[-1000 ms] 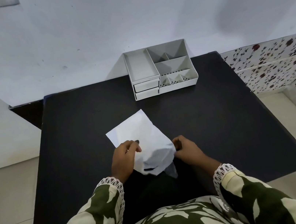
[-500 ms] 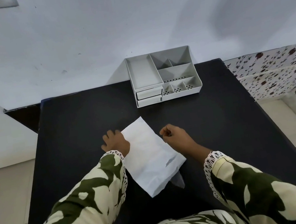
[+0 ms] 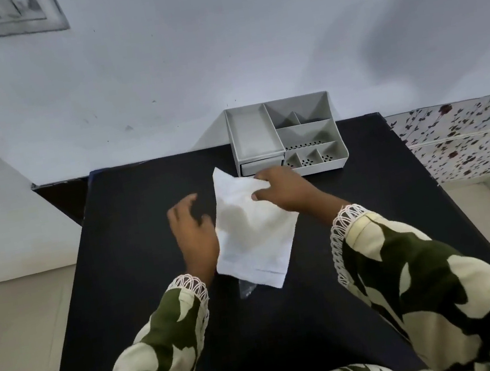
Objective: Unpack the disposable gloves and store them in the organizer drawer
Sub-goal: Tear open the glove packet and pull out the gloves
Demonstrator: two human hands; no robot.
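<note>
A white paper packet of gloves (image 3: 252, 232) is in the middle of the black table (image 3: 141, 264), its far end lifted toward the organizer. My right hand (image 3: 285, 190) pinches the packet's far right edge. My left hand (image 3: 193, 234) hovers at the packet's left side with fingers spread, holding nothing. A small piece of clear plastic (image 3: 246, 290) pokes out under the packet's near end. The grey organizer (image 3: 309, 134) stands at the table's far edge against the wall, with several open compartments on top and a shut drawer (image 3: 261, 165) at its front left, just beyond my right hand.
A white wall rises behind the table. A floral-patterned surface (image 3: 469, 139) lies to the right. Tiled floor (image 3: 14, 331) shows on the left, below the table's edge. My patterned sleeves fill the bottom of the view.
My right hand has taken hold of the packet's far edge and drawn it toward the organizer. My left hand has come off the packet and opened.
</note>
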